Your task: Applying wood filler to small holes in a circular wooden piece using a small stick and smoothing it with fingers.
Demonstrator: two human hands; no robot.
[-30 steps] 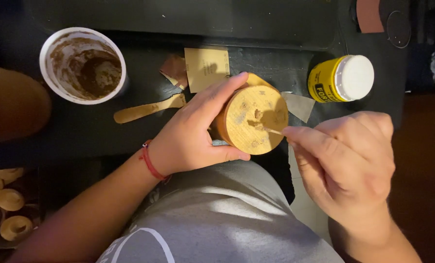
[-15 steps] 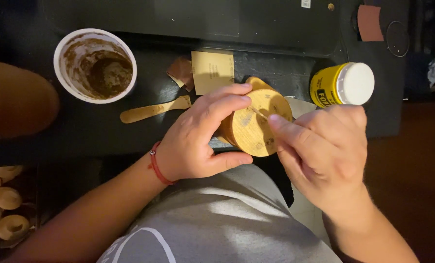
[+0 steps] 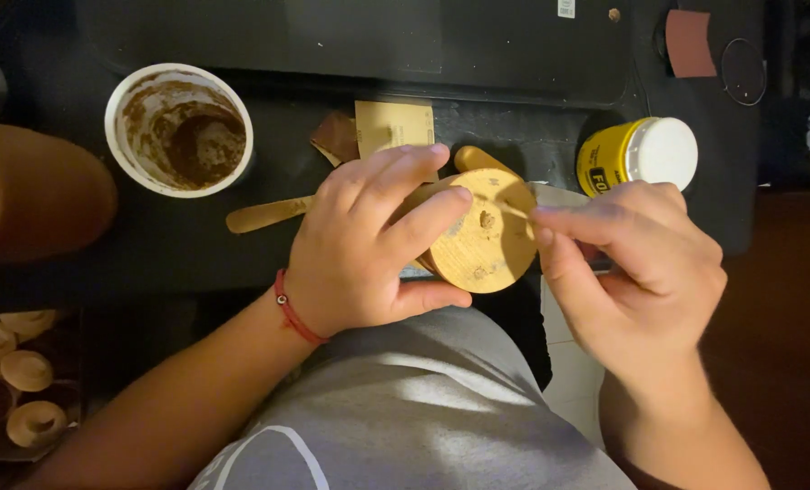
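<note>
Rightward now, thin stick [image 3: 511, 210] lies level, tip on wooden disc [image 3: 482, 243].

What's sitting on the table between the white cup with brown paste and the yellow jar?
In the head view, between the white cup and the yellow jar lie a tan paper square, a brown scrap and a flat wooden stick; the left hand covers part of that stretch.

Dark worktable [image 3: 532, 54], reddish-brown floor [image 3: 777, 363] at right, dim light

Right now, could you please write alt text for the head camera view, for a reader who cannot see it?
The left hand grips a round wooden piece while the right hand pokes its face with a thin stick. Behind them stand a brown-smeared white cup and a yellow jar.
</note>
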